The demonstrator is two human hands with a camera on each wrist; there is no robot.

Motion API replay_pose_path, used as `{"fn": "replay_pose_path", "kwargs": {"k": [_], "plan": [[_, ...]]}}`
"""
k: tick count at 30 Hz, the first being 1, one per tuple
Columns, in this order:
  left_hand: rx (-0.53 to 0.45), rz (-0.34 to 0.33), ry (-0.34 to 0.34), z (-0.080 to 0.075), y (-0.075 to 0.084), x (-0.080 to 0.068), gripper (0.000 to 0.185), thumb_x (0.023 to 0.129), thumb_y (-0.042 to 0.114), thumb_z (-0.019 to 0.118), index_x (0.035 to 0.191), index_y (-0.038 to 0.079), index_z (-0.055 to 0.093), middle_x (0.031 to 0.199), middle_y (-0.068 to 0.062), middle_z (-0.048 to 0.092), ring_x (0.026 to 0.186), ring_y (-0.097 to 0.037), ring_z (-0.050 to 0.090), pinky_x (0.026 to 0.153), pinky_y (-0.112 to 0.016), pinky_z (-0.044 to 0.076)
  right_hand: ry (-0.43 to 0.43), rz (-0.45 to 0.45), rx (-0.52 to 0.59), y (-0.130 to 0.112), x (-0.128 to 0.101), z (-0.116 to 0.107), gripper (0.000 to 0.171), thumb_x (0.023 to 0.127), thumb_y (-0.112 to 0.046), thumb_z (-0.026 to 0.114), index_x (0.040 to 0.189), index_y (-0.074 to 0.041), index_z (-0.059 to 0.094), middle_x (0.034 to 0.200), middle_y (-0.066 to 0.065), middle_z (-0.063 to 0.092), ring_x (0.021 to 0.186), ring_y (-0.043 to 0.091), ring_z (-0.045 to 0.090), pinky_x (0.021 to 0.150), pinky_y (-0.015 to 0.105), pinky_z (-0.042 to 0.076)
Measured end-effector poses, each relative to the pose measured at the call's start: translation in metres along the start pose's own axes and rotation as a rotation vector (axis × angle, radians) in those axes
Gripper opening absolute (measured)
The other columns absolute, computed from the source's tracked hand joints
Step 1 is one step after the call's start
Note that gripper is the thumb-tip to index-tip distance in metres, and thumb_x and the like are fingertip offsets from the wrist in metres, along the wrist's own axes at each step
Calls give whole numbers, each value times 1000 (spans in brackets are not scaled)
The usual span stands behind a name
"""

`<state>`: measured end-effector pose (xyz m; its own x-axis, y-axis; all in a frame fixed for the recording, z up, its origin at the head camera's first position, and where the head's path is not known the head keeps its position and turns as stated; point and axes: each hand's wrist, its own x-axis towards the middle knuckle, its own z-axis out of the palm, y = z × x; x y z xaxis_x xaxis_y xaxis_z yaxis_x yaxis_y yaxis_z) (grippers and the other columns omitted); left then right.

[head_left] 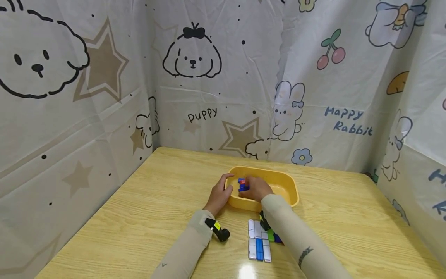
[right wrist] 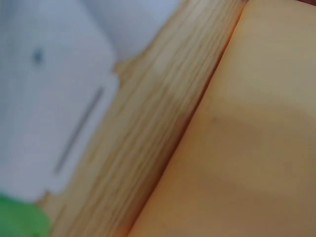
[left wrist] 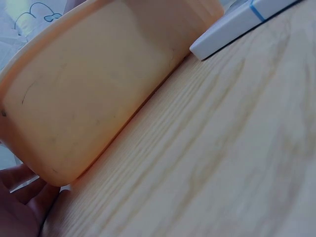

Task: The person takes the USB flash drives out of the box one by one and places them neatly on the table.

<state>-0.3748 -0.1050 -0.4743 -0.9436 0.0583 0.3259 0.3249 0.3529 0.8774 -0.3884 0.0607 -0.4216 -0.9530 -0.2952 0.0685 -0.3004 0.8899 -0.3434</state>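
A yellow plastic tray [head_left: 285,182] stands on the table. My left hand [head_left: 218,195] holds its left end, thumb and index finger spread at the rim; in the left wrist view, bent fingers [left wrist: 29,190] touch the tray's lower corner. My right hand [head_left: 258,188] reaches into the tray, its fingers curled around small blue stick-like pieces [head_left: 241,181] with a bit of red, near the left end. The hand partly covers them, so their kind and number are unclear. The right wrist view shows the tray's outer wall [right wrist: 256,133] but no fingers.
In front of the tray, white stick-like pieces [head_left: 252,248] lie in two rows with a blue one [head_left: 259,249]. A green piece [head_left: 271,235] and a dark blue one [head_left: 277,238] are partly under my right forearm. Printed curtains [head_left: 244,77] enclose the wooden table [head_left: 156,217].
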Motion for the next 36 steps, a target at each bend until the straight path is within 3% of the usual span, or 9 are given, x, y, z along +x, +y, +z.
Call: {"fn": "replay_pose_path", "kwargs": {"k": [7,10,14,23,29,36], "plan": [[-6,9,4,0,-1,0,42,90,14,49,132,18,52,140,-9,51,113,-26,51,101,-47,40,-17,-23,13,-1,1,0,32,77,-34,80,84,-10,61,75,1,58,69,19,52,65,31,45],[-1,8,5,0,0,0,42,90,14,49,132,18,52,140,-9,51,116,-26,51,102,-48,39,-38,-29,19,0,2,1,29,78,-32,80,83,-9,63,74,1,59,68,19,52,65,29,46],[9,15,11,-1,1,0,42,90,14,49,132,17,52,140,-9,51,121,-26,50,105,-47,37,-59,-40,26,0,3,1,27,79,-29,79,86,-8,64,77,1,60,70,18,52,67,30,47],[19,25,3,-2,0,-1,44,89,15,49,133,18,52,140,-8,51,112,-24,51,99,-48,40,-76,-149,79,2,4,4,28,82,-22,76,102,-6,65,99,8,67,84,21,60,84,38,51],[17,14,-3,-2,-1,-1,44,90,15,49,134,19,51,137,-9,53,103,-26,52,93,-45,42,-98,-182,59,4,5,4,30,82,-25,76,103,-5,66,98,8,67,82,20,60,82,37,51],[6,5,-16,-1,-2,1,43,91,14,49,133,20,51,143,-7,48,127,-25,46,105,-47,36,-189,-169,54,7,8,-2,36,80,-21,77,109,-3,64,101,9,66,78,18,59,76,34,52]]}}
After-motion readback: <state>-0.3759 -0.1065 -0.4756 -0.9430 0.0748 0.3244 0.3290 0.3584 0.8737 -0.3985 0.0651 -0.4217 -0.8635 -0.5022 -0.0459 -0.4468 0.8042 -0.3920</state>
